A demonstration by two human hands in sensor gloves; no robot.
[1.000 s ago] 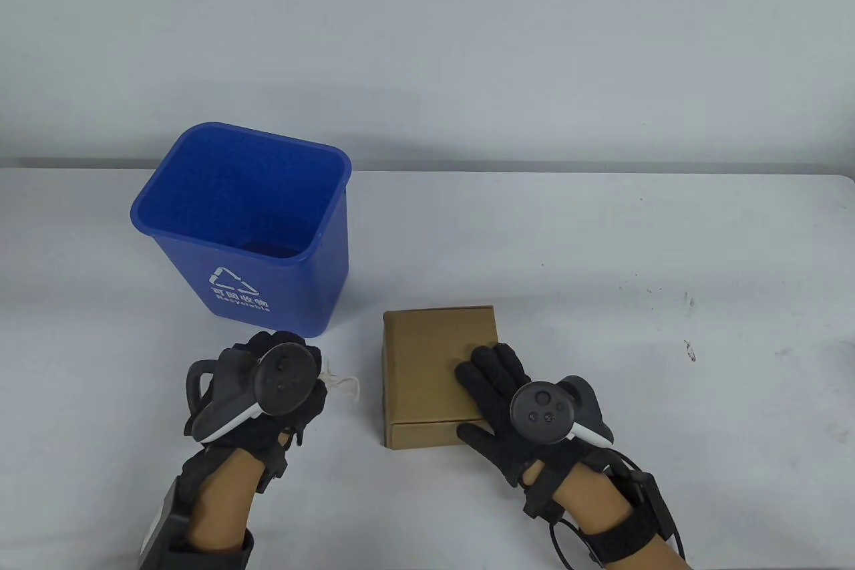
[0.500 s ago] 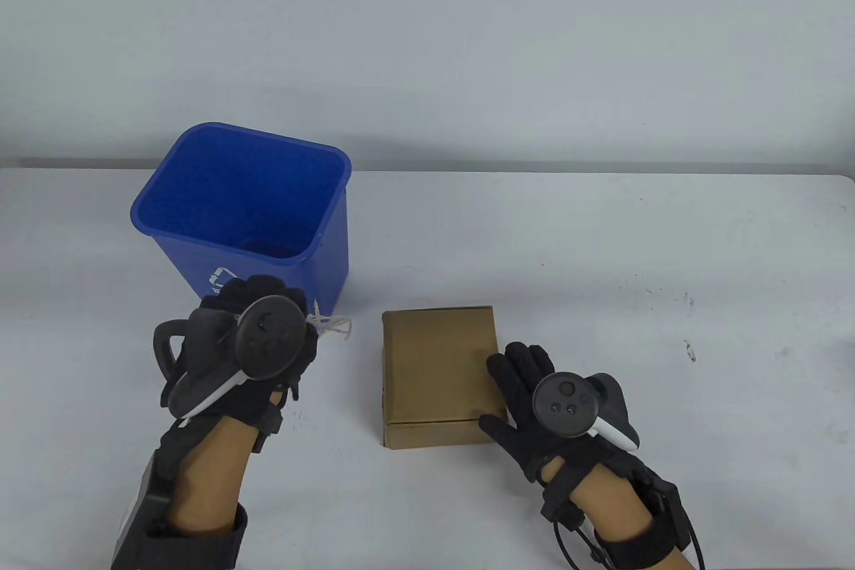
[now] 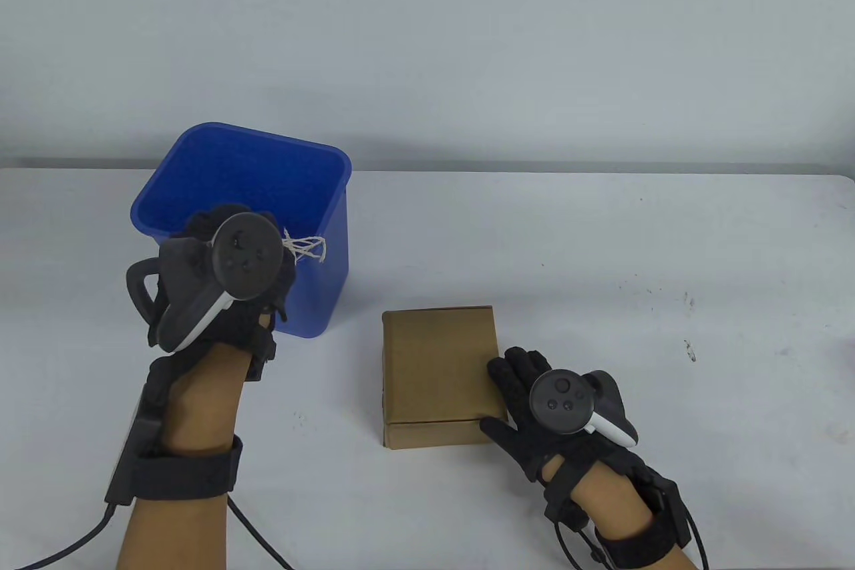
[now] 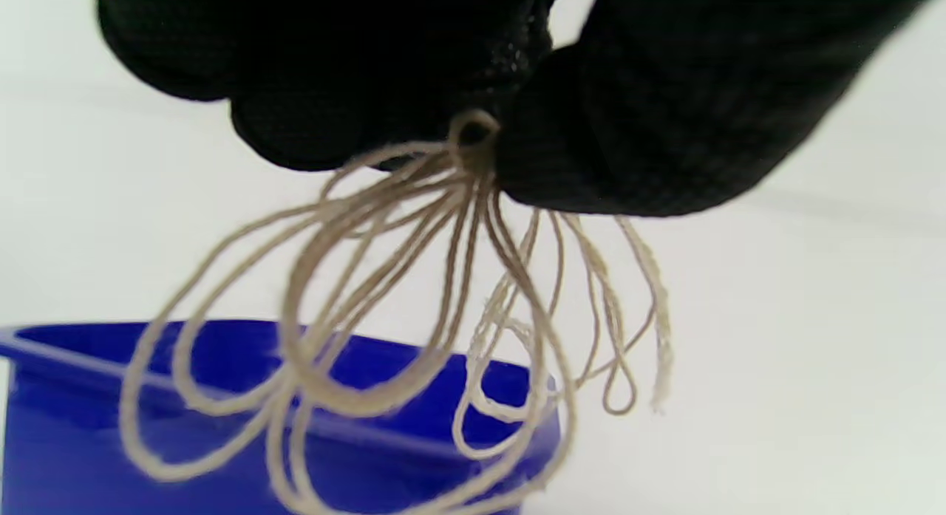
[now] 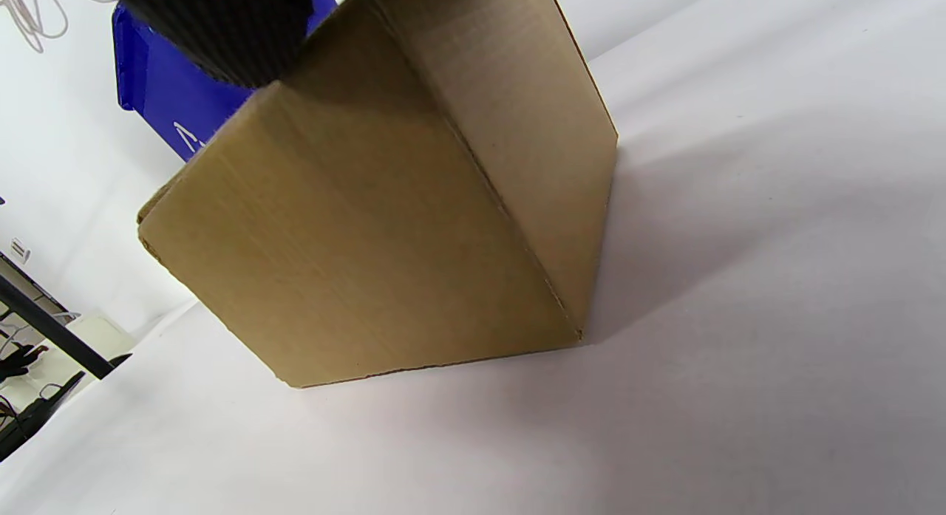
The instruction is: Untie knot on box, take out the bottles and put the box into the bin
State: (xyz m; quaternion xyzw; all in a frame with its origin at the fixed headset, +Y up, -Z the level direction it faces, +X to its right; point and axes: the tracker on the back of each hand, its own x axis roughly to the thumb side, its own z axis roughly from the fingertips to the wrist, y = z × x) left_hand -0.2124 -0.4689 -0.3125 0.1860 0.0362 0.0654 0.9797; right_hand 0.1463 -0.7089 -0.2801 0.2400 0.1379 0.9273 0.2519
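The brown cardboard box lies closed on the white table, with no string round it and no bottles in sight. My right hand rests flat on its right edge, fingers straight and thumb at the front right corner. In the right wrist view a fingertip presses the box at its top. My left hand is raised over the front rim of the blue bin and pinches a bundle of pale string. In the left wrist view the string hangs in loops from my fingers above the bin.
The bin stands at the back left, open and tilted toward the camera, a white recycling mark on its front. The table stretches bare to the right of the box, with small dark specks. Cables trail from both wrists at the near edge.
My left hand lifted the string from the table beside the box up and away to the bin's front rim. My right hand slid from the box's top to its right edge.
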